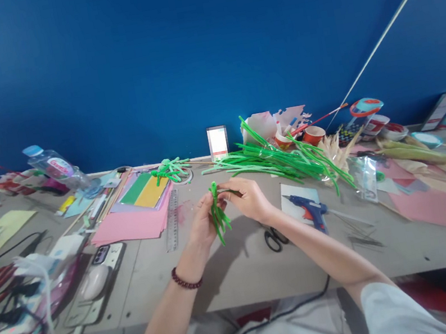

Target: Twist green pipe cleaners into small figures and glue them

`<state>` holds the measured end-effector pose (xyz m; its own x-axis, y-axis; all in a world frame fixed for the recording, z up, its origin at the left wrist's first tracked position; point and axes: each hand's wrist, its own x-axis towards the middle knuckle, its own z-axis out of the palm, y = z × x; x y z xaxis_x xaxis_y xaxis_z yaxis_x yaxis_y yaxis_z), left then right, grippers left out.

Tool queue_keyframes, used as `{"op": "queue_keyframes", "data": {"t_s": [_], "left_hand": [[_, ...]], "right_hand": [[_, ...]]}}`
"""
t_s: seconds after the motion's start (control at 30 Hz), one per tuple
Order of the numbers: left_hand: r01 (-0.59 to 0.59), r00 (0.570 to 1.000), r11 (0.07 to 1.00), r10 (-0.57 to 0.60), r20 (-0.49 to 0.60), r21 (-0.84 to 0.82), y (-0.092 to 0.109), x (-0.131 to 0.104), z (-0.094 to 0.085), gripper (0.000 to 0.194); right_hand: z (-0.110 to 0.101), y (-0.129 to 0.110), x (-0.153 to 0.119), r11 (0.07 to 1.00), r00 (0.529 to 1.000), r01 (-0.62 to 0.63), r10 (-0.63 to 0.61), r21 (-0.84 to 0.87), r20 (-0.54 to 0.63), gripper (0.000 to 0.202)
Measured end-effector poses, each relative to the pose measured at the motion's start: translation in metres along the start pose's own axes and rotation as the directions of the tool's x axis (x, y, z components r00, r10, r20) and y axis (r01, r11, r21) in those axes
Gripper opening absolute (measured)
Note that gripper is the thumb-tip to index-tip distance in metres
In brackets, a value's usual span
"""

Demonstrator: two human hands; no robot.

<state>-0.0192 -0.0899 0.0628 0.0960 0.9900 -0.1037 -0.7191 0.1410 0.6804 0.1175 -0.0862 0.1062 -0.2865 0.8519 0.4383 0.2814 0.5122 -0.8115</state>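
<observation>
Over the middle of the table, my left hand [203, 220] is closed around a small bunch of bent green pipe cleaners [219, 213], whose loose ends hang down. My right hand [249, 199] comes in from the right, its thumb and fingers pinched at the upper right side of the same bunch. The exact strand between the right fingertips is partly hidden. Beyond the hands lies a large pile of green pipe cleaners [277, 161]. Black-handled scissors [273, 240] rest under my right forearm, which covers part of them.
A blue glue gun [314, 211] lies on white paper at the right. Left of the hands are a clear ruler [172, 221], pink paper sheets [130, 226], a phone [95, 285] and a tilted plastic bottle [58, 166]. A black cable [250, 330] runs below the table's front edge.
</observation>
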Motion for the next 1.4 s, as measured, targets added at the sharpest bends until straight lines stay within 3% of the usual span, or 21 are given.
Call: {"op": "queue_keyframes", "data": {"t_s": [0.13,0.23,0.37,0.57,0.77,0.97,1.1,1.23,1.4], "left_hand": [[0.065,0.985,0.997,-0.070,0.155,0.034,0.002,-0.003,-0.002,0.031],[0.112,0.961,0.992,-0.121,0.248,0.051,0.004,-0.006,0.001,0.035],[0.153,0.945,0.987,-0.162,0.285,0.053,0.005,-0.008,0.006,0.034],[0.086,0.969,0.996,-0.089,0.231,0.020,0.001,-0.004,0.006,0.033],[0.007,0.996,0.994,-0.016,0.087,0.105,0.000,0.001,0.003,0.034],[-0.017,0.999,0.982,0.026,-0.043,0.190,-0.001,0.002,0.001,0.032],[-0.083,0.995,0.960,0.094,-0.029,0.269,0.000,0.002,0.002,0.028],[-0.228,0.970,0.853,0.239,0.038,0.470,0.002,-0.001,0.004,0.022],[-0.276,0.959,0.815,0.272,0.083,0.510,0.001,-0.002,0.006,0.025]], "right_hand": [[-0.009,0.000,0.001,0.998,0.989,0.006,-0.014,0.056,0.145,0.033],[-0.018,0.000,0.004,0.992,0.958,0.119,-0.127,0.047,0.255,0.030],[-0.024,0.002,0.006,0.981,0.946,0.194,-0.195,0.029,0.257,0.022],[-0.019,0.008,0.007,0.995,0.975,0.098,-0.103,0.031,0.199,0.019],[-0.018,0.008,0.006,0.981,0.983,0.085,-0.054,-0.175,0.173,0.018],[-0.018,0.000,0.003,0.932,0.996,0.082,-0.066,-0.354,0.058,0.014],[-0.016,-0.002,0.000,0.913,0.997,0.077,-0.082,-0.400,0.004,0.015],[-0.016,-0.002,0.001,0.922,1.000,0.010,-0.013,-0.386,-0.006,0.018],[-0.026,0.000,0.006,0.968,0.993,0.029,0.001,-0.248,0.118,0.022]]}}
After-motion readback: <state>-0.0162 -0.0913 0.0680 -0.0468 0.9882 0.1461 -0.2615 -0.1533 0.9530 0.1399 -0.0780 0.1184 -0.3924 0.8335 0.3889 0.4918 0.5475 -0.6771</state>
